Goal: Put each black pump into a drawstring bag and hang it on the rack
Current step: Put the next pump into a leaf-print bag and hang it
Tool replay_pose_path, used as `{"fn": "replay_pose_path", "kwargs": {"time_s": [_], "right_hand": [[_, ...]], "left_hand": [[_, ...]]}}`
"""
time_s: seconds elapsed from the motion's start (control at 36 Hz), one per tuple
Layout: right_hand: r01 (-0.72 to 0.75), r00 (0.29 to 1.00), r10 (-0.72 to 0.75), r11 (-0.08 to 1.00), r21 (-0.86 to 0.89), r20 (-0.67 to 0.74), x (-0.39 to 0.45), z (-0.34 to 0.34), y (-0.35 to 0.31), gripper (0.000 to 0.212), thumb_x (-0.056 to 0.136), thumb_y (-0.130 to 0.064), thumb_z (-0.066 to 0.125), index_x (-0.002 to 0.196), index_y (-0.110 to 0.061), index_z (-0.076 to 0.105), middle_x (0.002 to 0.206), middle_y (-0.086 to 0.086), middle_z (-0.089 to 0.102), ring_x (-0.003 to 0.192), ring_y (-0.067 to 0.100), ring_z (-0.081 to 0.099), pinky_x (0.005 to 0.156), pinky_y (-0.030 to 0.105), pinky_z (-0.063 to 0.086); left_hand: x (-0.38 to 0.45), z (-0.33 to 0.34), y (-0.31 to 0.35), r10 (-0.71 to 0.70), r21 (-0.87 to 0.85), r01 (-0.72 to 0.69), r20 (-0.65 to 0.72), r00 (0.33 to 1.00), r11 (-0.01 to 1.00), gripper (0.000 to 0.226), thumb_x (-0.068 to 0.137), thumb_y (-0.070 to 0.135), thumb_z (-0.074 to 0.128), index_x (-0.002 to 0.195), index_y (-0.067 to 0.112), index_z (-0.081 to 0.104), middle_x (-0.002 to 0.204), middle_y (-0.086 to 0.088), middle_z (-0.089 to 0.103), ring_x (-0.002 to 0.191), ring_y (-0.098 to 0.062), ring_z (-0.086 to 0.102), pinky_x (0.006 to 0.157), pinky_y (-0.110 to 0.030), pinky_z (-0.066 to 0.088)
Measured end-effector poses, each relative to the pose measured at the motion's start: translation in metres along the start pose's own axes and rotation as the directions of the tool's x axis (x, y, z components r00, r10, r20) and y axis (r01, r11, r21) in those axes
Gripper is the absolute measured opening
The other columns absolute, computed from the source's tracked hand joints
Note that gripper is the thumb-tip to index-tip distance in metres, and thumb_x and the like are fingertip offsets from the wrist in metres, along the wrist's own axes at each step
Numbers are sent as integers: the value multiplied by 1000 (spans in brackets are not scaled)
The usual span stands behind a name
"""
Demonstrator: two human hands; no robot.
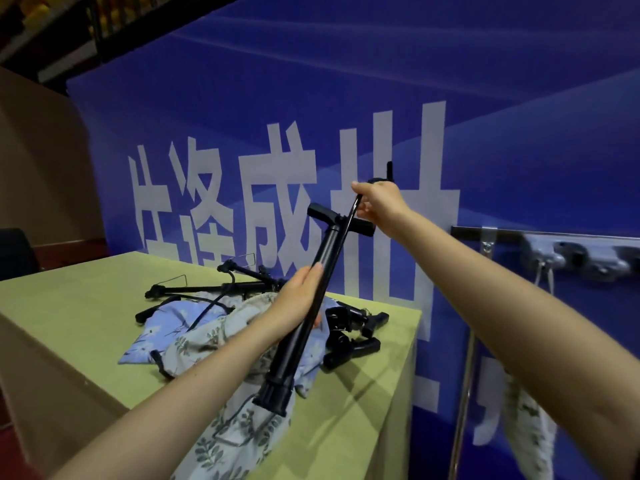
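1. Leaf-print drawstring bag [239,434], nearest the lens, draped over the table's front edge [346,441].
2. Blue floral drawstring bag [162,330], flat on the table top, behind the leaf-print one.
3. Loose black pumps [214,289], heaped toward the table's far edge; more pump parts [349,337] at its right edge.
4. Left hand [298,299], fingers wrapped round the barrel of the held black pump [311,296]; pump tilted above the bags, base low, T-handle high.
5. Right hand [379,202], fingers pinching the pump's hose [355,209] just above the handle.
6. Rack [540,244], right of the table against the blue banner [346,64], one filled bag [530,420] hanging from a hook.
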State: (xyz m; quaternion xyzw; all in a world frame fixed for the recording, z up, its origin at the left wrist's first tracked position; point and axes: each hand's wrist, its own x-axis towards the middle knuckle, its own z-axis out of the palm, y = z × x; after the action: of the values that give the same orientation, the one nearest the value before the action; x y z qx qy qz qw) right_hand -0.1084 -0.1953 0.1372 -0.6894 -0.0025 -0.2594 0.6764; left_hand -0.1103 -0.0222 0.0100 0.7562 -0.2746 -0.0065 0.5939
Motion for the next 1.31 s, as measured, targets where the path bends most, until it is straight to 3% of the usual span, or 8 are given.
{"fn": "replay_pose_path", "kwargs": {"time_s": [0.11, 0.28, 0.36, 0.58, 0.69, 0.94, 1.17, 1.31], "right_hand": [[49, 996, -58, 988, -146, -61, 5, -5, 10, 39, 96, -19, 59, 62, -14, 40, 54, 3, 41, 44, 12, 46, 61, 28, 51], [69, 996, -81, 967, -246, -35, 7, -14, 19, 29, 96, -25, 60, 74, -10, 47, 61, 5, 45, 46, 12, 50, 45, 16, 48], [77, 996, -88, 955, -287, -25, 8, -19, 24, 25, 95, -27, 61, 85, -7, 51, 62, 5, 49, 46, 13, 52, 46, 18, 48], [76, 997, -77, 908, -413, 13, 12, -42, 31, 28, 96, -29, 59, 76, -10, 55, 78, 11, 55, 60, 14, 47, 56, 23, 45], [73, 996, -43, 867, -492, 72, 8, -53, 39, 34, 97, -41, 53, 83, -12, 62, 78, 5, 55, 67, 14, 47, 63, 25, 41], [-56, 914, 185, 940, -338, 362, -1, -71, 50, 45, 92, -47, 55, 116, -10, 63, 107, 7, 69, 99, 20, 67, 88, 35, 54], [-22, 920, 147, 944, -328, 363, -8, -60, 55, 57, 92, -50, 56, 111, 3, 65, 80, 8, 65, 59, 12, 57, 51, 18, 44], [8, 960, 75, 955, -295, 269, -12, -43, 60, 41, 93, -44, 58, 88, -4, 65, 70, 2, 65, 51, 11, 50, 48, 19, 39]], "left_hand": [[-1, 1, -2, 49, -3, -49, 8, 999, 999, 37, 102, 49, 28, 95, 22, 52, 74, -14, 51, 46, -20, 50, 56, -36, 44], [-9, 10, 0, 81, 13, -82, 41, 996, 997, 26, 102, 41, 35, 94, 22, 50, 69, -9, 47, 46, -20, 51, 50, -32, 44], [-12, 14, -1, 100, 83, -106, 76, 992, 991, 20, 99, 42, 44, 105, 24, 51, 71, -4, 49, 47, -15, 53, 47, -28, 45], [-13, 24, -7, 150, 325, -170, 86, 985, 930, 30, 94, 40, 55, 119, 23, 48, 70, 4, 54, 51, -9, 54, 51, -26, 45], [-14, 28, -7, 141, 311, -172, 121, 983, 935, 20, 97, 35, 49, 113, 23, 48, 60, 2, 52, 43, -11, 51, 47, -29, 43], [-10, 15, -6, 166, 370, -197, 114, 980, 908, 27, 98, 34, 47, 124, 25, 48, 66, 1, 55, 47, -10, 55, 51, -30, 49], [-3, -5, -12, 192, 498, -229, 125, 973, 837, 18, 99, 32, 42, 114, 27, 51, 70, 0, 59, 49, -9, 52, 57, -37, 45], [3, -17, -18, 153, 501, -177, 89, 984, 847, 18, 100, 34, 42, 111, 25, 53, 74, -10, 59, 52, -17, 49, 56, -39, 44]]}}
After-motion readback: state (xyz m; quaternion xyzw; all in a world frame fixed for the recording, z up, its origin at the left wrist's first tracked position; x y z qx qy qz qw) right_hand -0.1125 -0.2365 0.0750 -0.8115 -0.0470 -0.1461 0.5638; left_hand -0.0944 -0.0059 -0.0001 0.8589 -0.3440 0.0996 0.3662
